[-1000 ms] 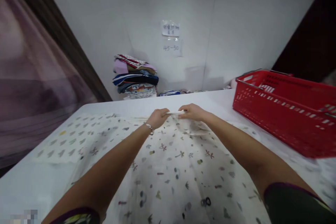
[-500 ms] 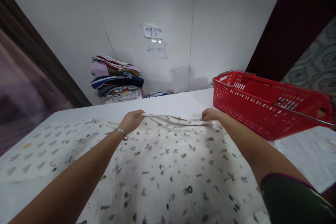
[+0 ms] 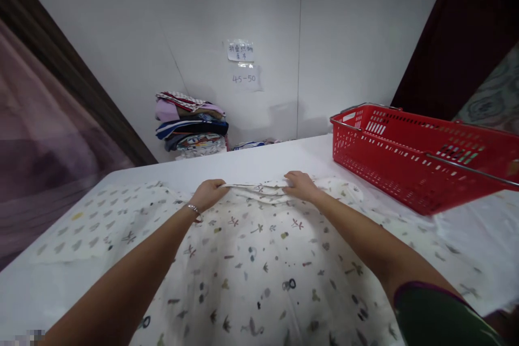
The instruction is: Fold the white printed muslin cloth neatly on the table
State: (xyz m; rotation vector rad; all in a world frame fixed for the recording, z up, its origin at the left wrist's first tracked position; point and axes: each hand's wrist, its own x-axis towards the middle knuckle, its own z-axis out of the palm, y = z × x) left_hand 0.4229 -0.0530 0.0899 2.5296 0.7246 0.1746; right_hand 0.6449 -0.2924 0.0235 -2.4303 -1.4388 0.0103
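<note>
A large white cloth (image 3: 267, 259) printed with palm trees, leaves and small marks lies over the table and hangs toward me. My left hand (image 3: 208, 193) pinches its far edge, thumb and fingers closed on the fabric; a silver bracelet circles that wrist. A short way to the right, my right hand (image 3: 299, 186) grips the same edge, its fingertips partly hidden in the folds. Between the two hands the edge is slightly raised and bunched. On the left, part of the fabric shows grey heart-like shapes and a yellow spot.
At the right stands a red plastic basket (image 3: 381, 157) with metal handles. A pile of folded clothes (image 3: 192, 124) sits behind the white table (image 3: 259, 161), against the wall. Two handwritten paper signs (image 3: 245, 77) hang there. A pinkish curtain (image 3: 44, 140) is at the left.
My right hand has moved left along the cloth's edge, closer to my left hand. Cloth now lies spread to the right, below the basket. The view has shifted slightly.
</note>
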